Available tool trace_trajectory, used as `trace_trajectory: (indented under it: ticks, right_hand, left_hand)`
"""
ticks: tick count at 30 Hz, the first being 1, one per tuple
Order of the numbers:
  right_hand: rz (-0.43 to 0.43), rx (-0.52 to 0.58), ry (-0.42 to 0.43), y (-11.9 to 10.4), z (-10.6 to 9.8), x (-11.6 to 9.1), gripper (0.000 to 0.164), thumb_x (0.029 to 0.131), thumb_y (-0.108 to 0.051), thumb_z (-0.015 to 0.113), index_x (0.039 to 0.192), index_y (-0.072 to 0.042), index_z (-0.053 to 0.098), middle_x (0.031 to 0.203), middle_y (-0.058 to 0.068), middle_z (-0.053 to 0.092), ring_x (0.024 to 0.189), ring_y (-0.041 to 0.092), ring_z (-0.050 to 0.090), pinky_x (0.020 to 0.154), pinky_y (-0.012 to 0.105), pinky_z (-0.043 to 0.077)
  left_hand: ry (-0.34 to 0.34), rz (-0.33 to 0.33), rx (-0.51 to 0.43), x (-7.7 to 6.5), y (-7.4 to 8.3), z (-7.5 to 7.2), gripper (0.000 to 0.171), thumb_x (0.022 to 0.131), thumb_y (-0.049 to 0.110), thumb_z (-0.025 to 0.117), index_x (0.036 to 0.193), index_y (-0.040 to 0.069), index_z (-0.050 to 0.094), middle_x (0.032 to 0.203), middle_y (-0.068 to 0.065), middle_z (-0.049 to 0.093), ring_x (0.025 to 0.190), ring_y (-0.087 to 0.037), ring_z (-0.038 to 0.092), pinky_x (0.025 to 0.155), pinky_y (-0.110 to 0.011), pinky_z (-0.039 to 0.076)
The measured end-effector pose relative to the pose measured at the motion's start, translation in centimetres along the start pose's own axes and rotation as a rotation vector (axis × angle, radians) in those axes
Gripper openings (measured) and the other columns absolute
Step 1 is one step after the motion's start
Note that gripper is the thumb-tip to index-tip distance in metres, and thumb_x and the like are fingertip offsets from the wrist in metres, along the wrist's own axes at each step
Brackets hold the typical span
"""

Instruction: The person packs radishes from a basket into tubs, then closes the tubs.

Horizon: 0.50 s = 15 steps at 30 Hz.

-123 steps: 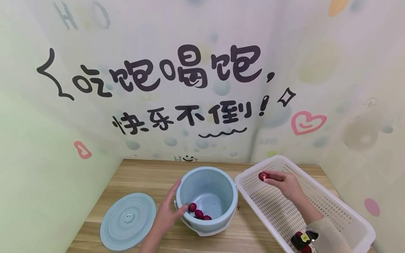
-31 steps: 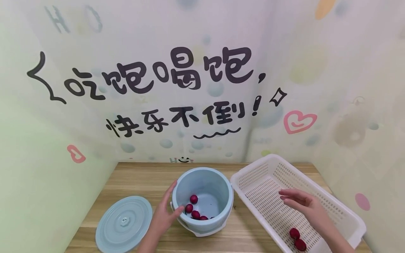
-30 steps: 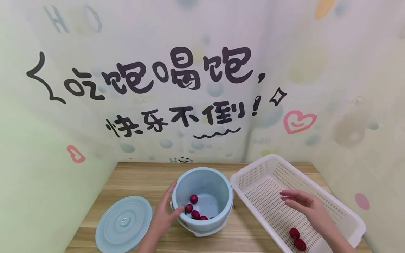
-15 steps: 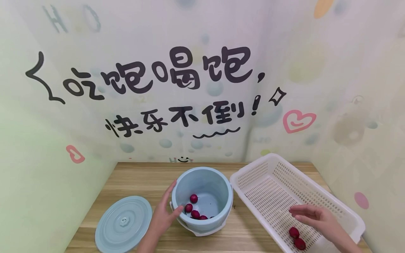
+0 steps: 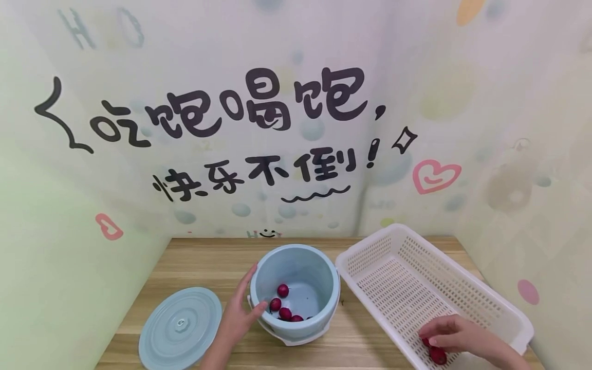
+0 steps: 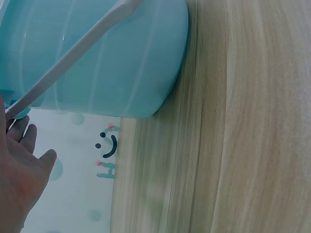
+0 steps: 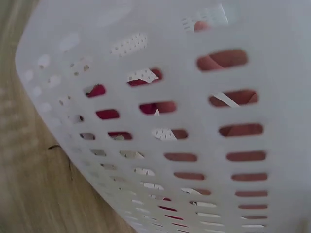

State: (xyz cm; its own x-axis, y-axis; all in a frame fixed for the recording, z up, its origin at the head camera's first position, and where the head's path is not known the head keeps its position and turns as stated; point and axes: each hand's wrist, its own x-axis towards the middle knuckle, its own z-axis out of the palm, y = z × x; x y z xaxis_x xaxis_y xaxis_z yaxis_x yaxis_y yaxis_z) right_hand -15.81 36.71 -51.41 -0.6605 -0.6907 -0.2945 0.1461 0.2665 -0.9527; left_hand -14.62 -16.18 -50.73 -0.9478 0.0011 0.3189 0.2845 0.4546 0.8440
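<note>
My left hand (image 5: 237,314) rests against the left side of a light blue bucket (image 5: 296,331), thumb and fingers spread along its rim. In the left wrist view the fingers lie by the pale bucket handle (image 6: 73,53). Inside the bucket sit several small red radishes (image 5: 284,313). My right hand (image 5: 455,334) is down in the white slotted basket (image 5: 393,308), fingers and thumb around a red radish (image 5: 425,341), mostly hidden by them. A second radish (image 5: 437,355) lies right beside it. In the right wrist view the basket wall hides most of the hand.
A round blue lid (image 5: 181,324) lies flat on the wooden table (image 5: 213,257), left of the bucket. The basket stands close to the bucket's right side. A wall (image 5: 259,174) with printed writing rises behind the table.
Earlier the right hand held a radish above the basket; one more radish now shows in the bucket. Over the last second that hand moves down to the basket's radishes. The left hand stays put.
</note>
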Motion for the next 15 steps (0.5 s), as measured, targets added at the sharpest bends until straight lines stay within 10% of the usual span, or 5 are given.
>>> trace_trajectory:
  ticks: [15]
  right_hand:
    - [-0.081,-0.079,-0.117,0.39,0.05,0.47,0.027,0.094,-0.001,0.058,0.117,0.013,0.064,0.101,-0.005,0.072,0.087,-0.003,0.059,0.071,0.013,0.047]
  left_hand:
    - [0.005,-0.013,0.006,-0.12,-0.06,-0.19,0.08,0.082,0.028,0.075,0.154,0.023,0.039,0.157,-0.009,0.044,0.144,-0.042,0.039,0.109,-0.074,0.033]
